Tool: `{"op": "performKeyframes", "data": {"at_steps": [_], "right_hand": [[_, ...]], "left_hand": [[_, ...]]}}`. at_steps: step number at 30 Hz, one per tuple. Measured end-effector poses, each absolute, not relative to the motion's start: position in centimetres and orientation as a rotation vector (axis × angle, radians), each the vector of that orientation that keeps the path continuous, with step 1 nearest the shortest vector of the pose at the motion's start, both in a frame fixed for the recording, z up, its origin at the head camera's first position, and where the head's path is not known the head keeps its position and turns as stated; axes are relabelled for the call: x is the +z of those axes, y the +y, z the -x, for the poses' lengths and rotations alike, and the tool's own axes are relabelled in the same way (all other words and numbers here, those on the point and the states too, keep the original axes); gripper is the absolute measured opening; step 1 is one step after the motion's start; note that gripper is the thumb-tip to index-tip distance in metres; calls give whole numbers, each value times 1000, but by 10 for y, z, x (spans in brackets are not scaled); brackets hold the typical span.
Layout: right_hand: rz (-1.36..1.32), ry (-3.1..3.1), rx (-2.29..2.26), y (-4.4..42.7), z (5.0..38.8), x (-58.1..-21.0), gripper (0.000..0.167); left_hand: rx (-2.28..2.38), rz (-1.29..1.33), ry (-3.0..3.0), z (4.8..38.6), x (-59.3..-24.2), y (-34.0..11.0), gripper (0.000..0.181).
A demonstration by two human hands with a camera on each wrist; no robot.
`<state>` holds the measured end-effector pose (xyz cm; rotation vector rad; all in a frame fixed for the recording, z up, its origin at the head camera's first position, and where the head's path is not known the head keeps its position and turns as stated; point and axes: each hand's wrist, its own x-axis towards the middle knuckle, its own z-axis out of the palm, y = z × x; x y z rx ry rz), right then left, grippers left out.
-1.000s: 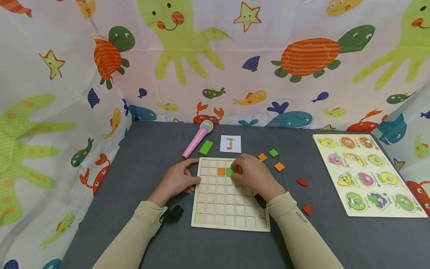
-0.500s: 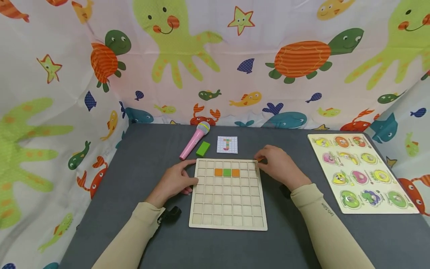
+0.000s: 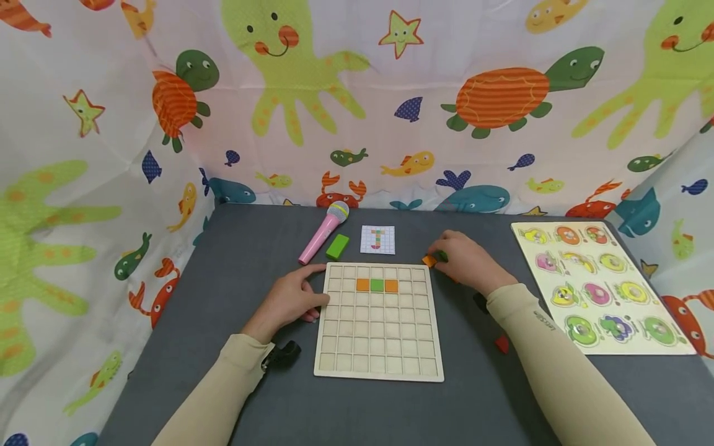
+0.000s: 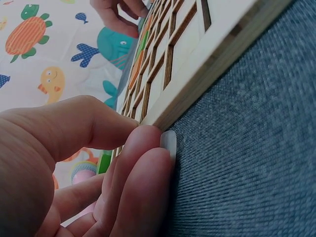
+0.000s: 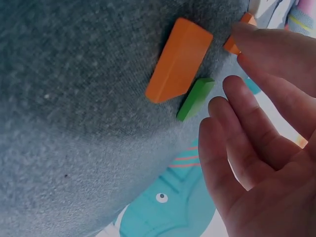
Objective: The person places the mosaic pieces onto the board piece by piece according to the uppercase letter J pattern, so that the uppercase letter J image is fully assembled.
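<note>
My left hand (image 3: 287, 298) holds the left edge of the wooden grid board (image 3: 379, 334); in the left wrist view, its fingertips (image 4: 145, 173) meet the board's corner and side. An orange tile (image 3: 363, 285), a green tile (image 3: 377, 285) and another orange tile (image 3: 392, 285) sit side by side in the second row. Beyond the board's upper right corner, my right hand (image 3: 465, 260) pinches a loose orange square tile (image 5: 240, 34) between thumb and index finger. Another orange tile (image 5: 180, 59) and a green tile (image 5: 196, 98) lie on the cloth by that hand.
Behind the board are a pink toy microphone (image 3: 322, 235), a green block (image 3: 337, 247) and a white pattern card (image 3: 377, 240) with a coloured J shape. A fruit puzzle board (image 3: 602, 288) lies at right. A red piece (image 3: 502, 344) is beside the right sleeve.
My right hand has left the board and moved right to the loose tiles, where it has taken hold of an orange one. The left hand stays on the board. The head view has shifted slightly.
</note>
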<state>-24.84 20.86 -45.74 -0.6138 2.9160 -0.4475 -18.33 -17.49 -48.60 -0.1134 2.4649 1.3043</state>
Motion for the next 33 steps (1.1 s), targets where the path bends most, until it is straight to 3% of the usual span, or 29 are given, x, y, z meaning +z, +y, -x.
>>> {"op": "performKeyframes", "data": {"at_steps": [21,33], "right_hand": [[665,2946,-314,209,255,-456,21],[594,2921,-554,193,226,-450,26]], "left_hand": [[1341,107,2469,183,-488,-175,75],[1348,105,2460,183,-489,-175,76]]}}
